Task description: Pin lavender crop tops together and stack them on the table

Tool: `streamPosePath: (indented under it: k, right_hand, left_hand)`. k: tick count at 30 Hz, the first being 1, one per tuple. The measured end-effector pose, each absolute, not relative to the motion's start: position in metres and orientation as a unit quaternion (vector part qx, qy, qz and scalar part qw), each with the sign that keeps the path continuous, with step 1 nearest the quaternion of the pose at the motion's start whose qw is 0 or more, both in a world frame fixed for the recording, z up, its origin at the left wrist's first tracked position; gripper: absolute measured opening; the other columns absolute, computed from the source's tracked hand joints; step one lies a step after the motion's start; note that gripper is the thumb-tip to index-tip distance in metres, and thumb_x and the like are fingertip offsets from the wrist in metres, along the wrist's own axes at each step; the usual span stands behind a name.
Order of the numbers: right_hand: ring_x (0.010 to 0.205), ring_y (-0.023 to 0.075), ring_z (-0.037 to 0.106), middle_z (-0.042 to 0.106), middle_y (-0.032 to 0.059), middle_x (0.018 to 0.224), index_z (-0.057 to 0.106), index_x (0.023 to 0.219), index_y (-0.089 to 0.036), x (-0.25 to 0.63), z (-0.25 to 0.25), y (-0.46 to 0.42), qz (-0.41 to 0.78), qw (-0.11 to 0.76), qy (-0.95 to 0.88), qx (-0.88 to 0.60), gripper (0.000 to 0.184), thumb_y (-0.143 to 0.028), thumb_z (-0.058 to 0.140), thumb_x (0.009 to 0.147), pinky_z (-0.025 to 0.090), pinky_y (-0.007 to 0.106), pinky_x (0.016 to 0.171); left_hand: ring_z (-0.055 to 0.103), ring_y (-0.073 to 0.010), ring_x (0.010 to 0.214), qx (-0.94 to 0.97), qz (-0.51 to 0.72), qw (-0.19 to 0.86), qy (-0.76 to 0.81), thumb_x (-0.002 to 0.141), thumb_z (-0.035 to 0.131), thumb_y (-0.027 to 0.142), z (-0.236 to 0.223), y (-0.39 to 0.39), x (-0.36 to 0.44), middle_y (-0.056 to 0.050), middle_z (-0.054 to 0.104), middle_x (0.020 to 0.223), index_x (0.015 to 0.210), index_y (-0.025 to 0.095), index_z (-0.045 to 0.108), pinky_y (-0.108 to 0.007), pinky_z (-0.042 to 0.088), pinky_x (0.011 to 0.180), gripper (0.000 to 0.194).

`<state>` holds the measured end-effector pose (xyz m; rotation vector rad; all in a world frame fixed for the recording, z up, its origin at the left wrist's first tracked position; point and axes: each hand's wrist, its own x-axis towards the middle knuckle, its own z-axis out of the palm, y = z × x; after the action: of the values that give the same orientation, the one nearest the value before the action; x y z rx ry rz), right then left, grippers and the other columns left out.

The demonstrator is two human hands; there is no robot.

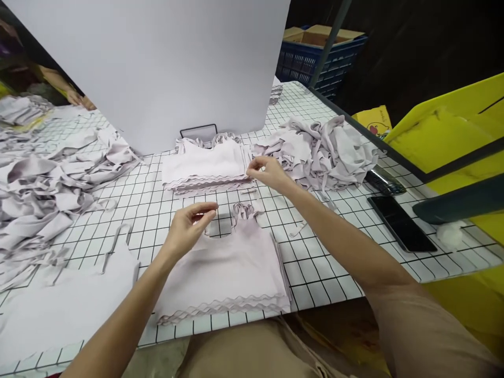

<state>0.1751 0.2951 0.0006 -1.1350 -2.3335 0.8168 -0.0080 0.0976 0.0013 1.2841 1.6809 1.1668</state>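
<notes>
A stack of pale pink camisole-style tops [232, 268] with wavy hems lies before me at the table's front edge. My left hand [189, 228] hovers over its upper left part, fingers extended together and the thumb slightly apart, with no held thing visible. Farther back lies a second stack of the same tops [208, 163], its straps bunched at the top. At that stack's right edge is my right hand [270, 173], thumb and index finger pinched together; whatever might be between them is too small to make out. A short pale strip [248, 191] lies just below it.
Loose garments are heaped at left [43, 199] and at back right [326, 149]. A single flat top [66, 299] lies at front left. A black phone [401, 223] rests at right. A tall white panel [157, 68] rises behind. Another person's hand [74, 97] shows at far left.
</notes>
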Motion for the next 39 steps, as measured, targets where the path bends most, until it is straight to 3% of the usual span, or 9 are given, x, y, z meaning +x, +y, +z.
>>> streamPosePath:
  k: [8,12,14,19,23,29,33,36,39]
  right_hand:
    - [0.097,0.0229,0.053,0.064,0.0066,0.097,0.077,0.096,-0.024,0.216,-0.018,0.278,0.229,0.068,-0.943,-0.23,0.035,-0.005,0.057,0.076,0.045,0.044,0.089]
    - [0.094,0.0231,0.053,0.063,0.0093,0.092,0.073,0.098,-0.016,0.223,-0.041,0.276,0.214,0.187,-0.902,-0.326,0.021,-0.02,0.057,0.086,0.044,0.041,0.09]
    - [0.093,0.0255,0.052,0.064,0.0105,0.087,0.07,0.087,-0.014,0.215,-0.047,0.281,0.209,0.217,-0.88,-0.367,0.014,-0.025,0.064,0.082,0.042,0.046,0.091]
    - [0.079,0.0217,0.055,0.062,0.006,0.067,0.058,0.063,-0.017,0.193,-0.045,0.296,0.257,0.258,-0.854,-0.371,0.013,-0.015,0.064,0.074,0.046,0.04,0.083]
    - [0.074,0.0158,0.061,0.067,0.0048,0.079,0.062,0.078,-0.016,0.195,-0.024,0.302,0.317,0.33,-0.816,-0.354,0.009,-0.024,0.058,0.083,0.053,0.031,0.074]
    - [0.08,0.0166,0.068,0.07,0.0035,0.082,0.067,0.084,-0.018,0.22,0.02,0.248,0.459,0.445,-0.745,-0.189,0.009,-0.025,0.073,0.082,0.059,0.033,0.075]
    - [0.085,0.0153,0.067,0.07,0.0049,0.087,0.069,0.088,-0.018,0.241,0.022,0.179,0.3,0.467,-0.828,-0.077,0.008,-0.01,0.068,0.086,0.06,0.036,0.083]
    - [0.08,0.0138,0.065,0.067,0.0043,0.086,0.068,0.092,-0.017,0.254,0.011,0.135,0.193,0.457,-0.867,-0.051,0.014,-0.005,0.067,0.085,0.056,0.047,0.099]
    - [0.081,0.015,0.065,0.067,0.0025,0.083,0.066,0.099,-0.019,0.262,-0.002,0.106,0.178,0.451,-0.871,-0.078,0.02,-0.004,0.063,0.086,0.056,0.047,0.097]
  left_hand:
    - [0.073,-0.0217,0.089,0.523,0.422,0.408,0.618,0.082,0.072,0.036,0.002,0.118,0.011,-0.008,0.078,0.1,0.099,0.02,0.077,-0.034,0.06,0.074,0.024]
    - [0.072,-0.0188,0.082,0.593,0.395,0.352,0.607,0.084,0.068,0.024,-0.009,0.133,0.033,-0.008,0.078,0.096,0.094,0.019,0.077,-0.032,0.059,0.073,0.014]
    - [0.07,-0.0184,0.081,0.658,0.358,0.29,0.596,0.084,0.067,0.016,-0.017,0.139,0.05,-0.007,0.076,0.092,0.093,0.018,0.077,-0.032,0.058,0.074,0.014]
    - [0.068,-0.0223,0.082,0.745,0.24,0.211,0.585,0.087,0.06,0.008,-0.033,0.137,0.08,-0.011,0.07,0.09,0.088,0.014,0.076,-0.037,0.055,0.077,0.018]
    - [0.068,-0.023,0.087,0.651,0.316,0.346,0.597,0.088,0.06,0.01,-0.026,0.134,0.07,-0.011,0.072,0.091,0.09,0.013,0.076,-0.039,0.054,0.085,0.017]
    - [0.073,-0.0256,0.095,0.263,0.473,0.678,0.497,0.097,0.057,0.037,0.006,0.117,0.053,-0.017,0.076,0.1,0.101,0.007,0.072,-0.042,0.054,0.095,0.034]
    - [0.072,-0.0274,0.1,0.108,0.464,0.784,0.398,0.1,0.051,0.04,0.006,0.087,0.07,-0.022,0.074,0.106,0.1,0.004,0.071,-0.044,0.053,0.1,0.041]
    - [0.073,-0.0216,0.085,0.036,0.474,0.794,0.378,0.103,0.043,0.035,-0.003,0.068,0.087,-0.018,0.075,0.096,0.095,0.005,0.071,-0.037,0.058,0.088,0.041]
    - [0.073,-0.0195,0.081,0.018,0.491,0.786,0.376,0.102,0.047,0.027,-0.011,0.061,0.101,-0.017,0.075,0.096,0.099,0.005,0.072,-0.03,0.059,0.076,0.033]
